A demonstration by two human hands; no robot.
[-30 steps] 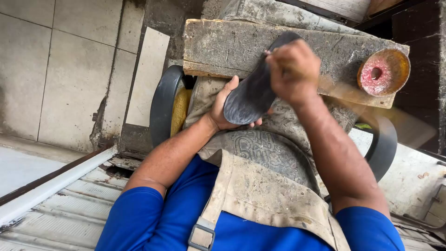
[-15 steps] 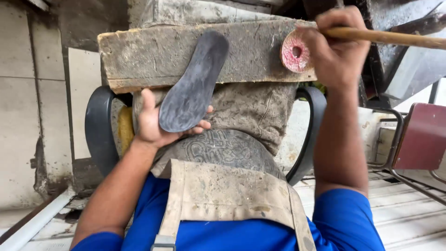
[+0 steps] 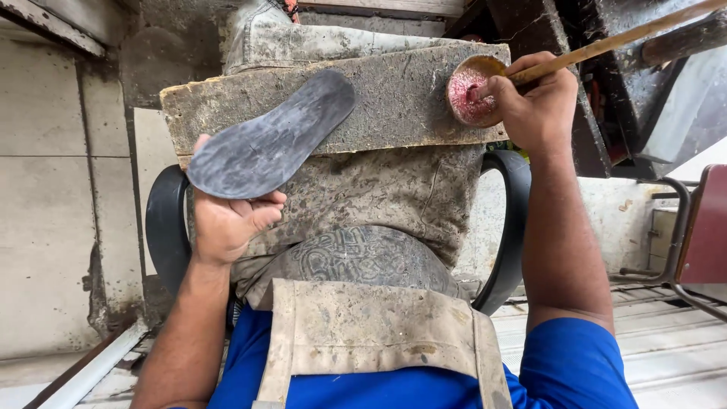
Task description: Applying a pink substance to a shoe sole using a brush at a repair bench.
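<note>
Head view: left hand (image 3: pixel 227 220) pinched the heel end of a dark rubber shoe sole (image 3: pixel 274 138), thumb on top, fingers under. Sole flat-ish, toe end pointing up-right, lying over the front edge of a worn wooden board (image 3: pixel 379 98) w/o clear gap; can't tell if it touched. Right hand (image 3: pixel 534 106) closed around a long wooden stick (image 3: pixel 606 47), tip of stick down in a small round bowl (image 3: pixel 469 91) w/ pink-red stuff, sitting at the board's right end, near the edge. Room btw sole and bowl: bare board surface, open. Board rested on a lap covered by a stained grey cloth (image 3: pixel 379 197), rough, crusted. Black curved armrests (image 3: pixel 163 227) hemmed both forearms in, left & right. Beige apron strap (image 3: pixel 379 341) over blue shirt (image 3: pixel 575 363). Tiled wall (image 3: pixel 45 189) close on left; dark metal frame (image 3: pixel 606 129) and a reddish chair (image 3: pixel 704 227) crowded the right side. Slatted floor (image 3: pixel 666 348) below.
</note>
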